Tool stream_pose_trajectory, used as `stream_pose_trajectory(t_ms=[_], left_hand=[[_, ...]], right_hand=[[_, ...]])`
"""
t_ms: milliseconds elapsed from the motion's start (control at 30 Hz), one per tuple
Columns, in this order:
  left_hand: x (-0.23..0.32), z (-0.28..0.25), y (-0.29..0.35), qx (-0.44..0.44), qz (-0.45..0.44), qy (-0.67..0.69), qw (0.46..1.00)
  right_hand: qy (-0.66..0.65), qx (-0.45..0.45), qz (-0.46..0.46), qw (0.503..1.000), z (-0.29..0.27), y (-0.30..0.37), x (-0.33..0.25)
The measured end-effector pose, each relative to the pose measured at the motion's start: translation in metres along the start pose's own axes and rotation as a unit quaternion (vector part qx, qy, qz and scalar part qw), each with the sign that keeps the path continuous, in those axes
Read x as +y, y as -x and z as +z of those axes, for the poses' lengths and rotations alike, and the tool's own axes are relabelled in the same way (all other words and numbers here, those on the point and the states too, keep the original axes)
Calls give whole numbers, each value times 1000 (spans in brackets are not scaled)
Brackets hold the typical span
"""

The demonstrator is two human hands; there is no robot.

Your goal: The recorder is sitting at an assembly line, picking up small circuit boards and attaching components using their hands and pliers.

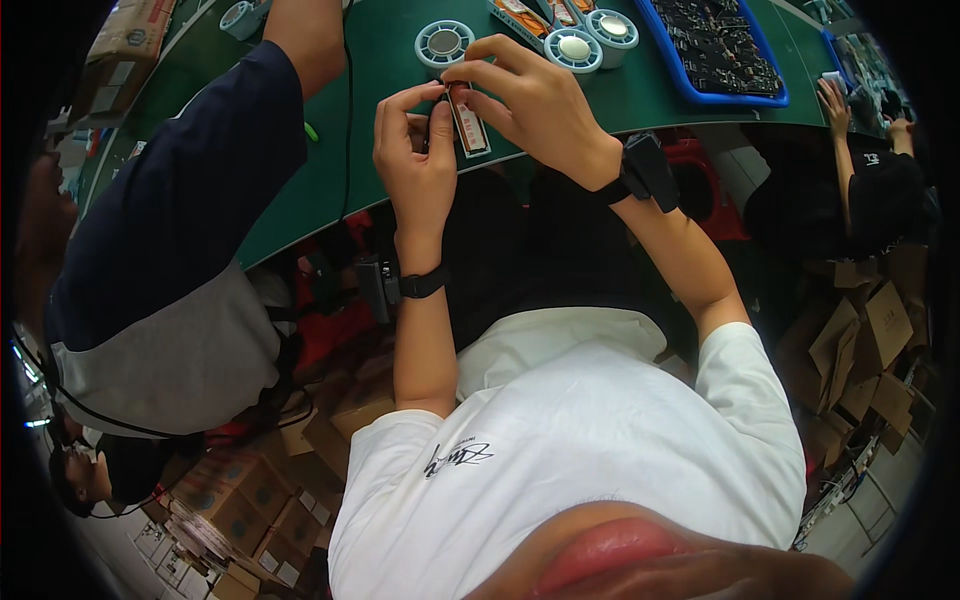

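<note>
Narrow strip (pixel 474 135), white face with reddish marks and dark rim, is being held at the near edge of the green table (pixel 395 40), upper end between both hands, lower end pointing toward the wearer; whether it is being supported by the table underneath cannot be told. By the left hand (pixel 415 145), the strip's left side is being gripped near the upper end, fingers bent in, thumb laid along the edge. By the right hand (pixel 535 105), the upper end is being partly covered, thumb across the face, index finger arched over the top; whether a firm pinch is being made there cannot be told. On both wrists, black straps with box-shaped devices are being worn. Just beyond the fingers, a pale-blue round holder (pixel 445 44) with a grey disc is being carried by the table; farther right, two more round holders (pixel 574 48) with pale discs are being seen, near orange-and-white packets (pixel 522 18). At upper right, a blue tray (pixel 784 98) is being filled by many small dark parts (pixel 715 45). At left, a black cable (pixel 348 120) is being seen across the table, beside a co-worker's navy sleeve (pixel 190 190).
</note>
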State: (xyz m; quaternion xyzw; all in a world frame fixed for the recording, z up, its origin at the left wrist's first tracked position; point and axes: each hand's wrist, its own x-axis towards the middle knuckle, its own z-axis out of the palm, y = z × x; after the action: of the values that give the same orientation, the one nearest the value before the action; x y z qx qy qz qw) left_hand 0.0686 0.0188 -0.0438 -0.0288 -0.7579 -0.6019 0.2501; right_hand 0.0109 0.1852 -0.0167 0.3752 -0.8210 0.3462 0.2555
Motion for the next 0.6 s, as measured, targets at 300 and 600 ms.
stream_pose_trajectory(t_ms=[300, 600], left_hand=[[4, 4, -2, 5, -6, -4, 1000], [18, 4, -14, 21, -19, -95, 995]], right_hand=[[11, 18, 0, 1000, 2, 8, 1], [21, -54, 39, 998, -3, 2, 1]])
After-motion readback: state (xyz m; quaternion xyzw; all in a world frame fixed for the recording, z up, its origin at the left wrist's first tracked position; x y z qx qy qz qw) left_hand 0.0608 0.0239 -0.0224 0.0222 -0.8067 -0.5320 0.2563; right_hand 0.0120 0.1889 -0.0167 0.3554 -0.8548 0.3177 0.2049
